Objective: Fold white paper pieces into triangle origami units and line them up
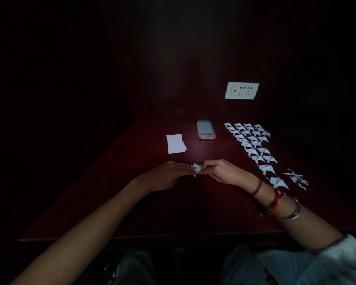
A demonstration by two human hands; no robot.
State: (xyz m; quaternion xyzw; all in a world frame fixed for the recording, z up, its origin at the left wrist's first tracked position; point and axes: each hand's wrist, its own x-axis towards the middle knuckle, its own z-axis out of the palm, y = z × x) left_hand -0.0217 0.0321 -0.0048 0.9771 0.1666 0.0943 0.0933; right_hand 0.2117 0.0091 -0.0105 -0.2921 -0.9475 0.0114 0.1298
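Observation:
A small folded piece of white paper (196, 168) is between my two hands, just above or on the dark red table. My left hand (169, 175) comes in from the left, its fingers stretched together and their tips on the paper's left side. From the right, my right hand (221, 171) pinches the paper's other side between thumb and fingers. Beyond my left hand lies a stack of white paper sheets (175, 143). Several folded white paper pieces (251, 143) lie in slanting rows to the right.
A phone (205, 130) lies at the back of the table (154, 213). Thin white paper scraps (296, 178) are piled at the right, beside the folded rows. A white wall socket (242, 90) sits on the dark back panel. The table's front edge is close to my knees.

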